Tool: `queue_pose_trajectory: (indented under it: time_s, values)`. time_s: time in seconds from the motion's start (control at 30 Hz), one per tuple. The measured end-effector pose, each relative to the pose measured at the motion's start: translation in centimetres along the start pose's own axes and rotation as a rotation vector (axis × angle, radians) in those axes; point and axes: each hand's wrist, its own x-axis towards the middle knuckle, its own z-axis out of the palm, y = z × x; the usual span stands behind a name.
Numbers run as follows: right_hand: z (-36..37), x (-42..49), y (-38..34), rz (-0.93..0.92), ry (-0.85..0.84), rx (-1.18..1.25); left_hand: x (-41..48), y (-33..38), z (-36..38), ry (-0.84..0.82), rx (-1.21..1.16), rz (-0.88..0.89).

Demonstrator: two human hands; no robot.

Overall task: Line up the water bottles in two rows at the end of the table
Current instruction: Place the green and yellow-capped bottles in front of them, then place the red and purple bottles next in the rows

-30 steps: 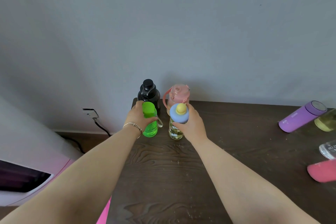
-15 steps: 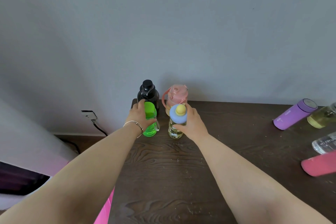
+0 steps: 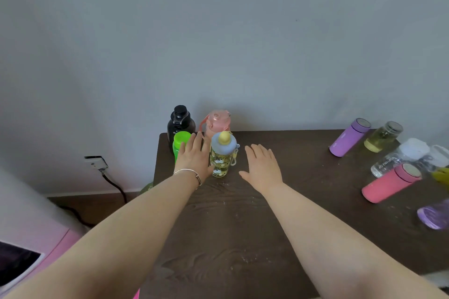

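While both hands sit flat and empty over the table (image 3: 243,226), four bottles stand upright in a tight two-by-two block at the far left corner by the wall. Back pair: black bottle (image 3: 181,121) on the left, pink bottle (image 3: 217,122) on the right. Front pair: green bottle (image 3: 180,142) on the left, patterned bottle (image 3: 221,155) with a blue lid and yellow knob on the right. Left hand (image 3: 194,158) – fingers spread, gripping nothing, bracelet on the wrist – is between the green and patterned bottles and covers part of the green one; contact with either can't be confirmed. Right hand (image 3: 262,167) is also spread, palm down, just right of the patterned bottle and apart from it. Remaining bottles lie scattered along the right edge, well apart from the block: purple bottle (image 3: 349,137) on its side, glass jar (image 3: 382,136) of yellowish liquid beside it, clear bottle (image 3: 396,158) with a white cap, red bottle (image 3: 391,182) lying nearest, and a second purple one (image 3: 433,216) cut off at the frame edge. Something yellow past the red bottle is too cropped to identify. Wall socket (image 3: 96,161) with a black cable sits low on the wall, left of the table.
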Motion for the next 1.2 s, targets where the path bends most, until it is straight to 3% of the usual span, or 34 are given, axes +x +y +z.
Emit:
queue_pose_trajectory:
  time_s: [0.4, 0.87, 1.2]
  values:
    - [-2.2, -9.1, 8.2, 0.153, 0.025, 0.017, -3.4, 9.6, -1.6, -0.073, 0.154, 0.168]
    - [-3.9, -24.6, 30.0, 0.321, 0.061, 0.012, -7.2, 36.1, 0.0, -0.104, 0.185, 0.303]
    - [-4.7, -29.8, 40.2, 0.489, 0.062, 0.042, -5.4, 48.0, 0.9, -0.102, 0.149, 0.399]
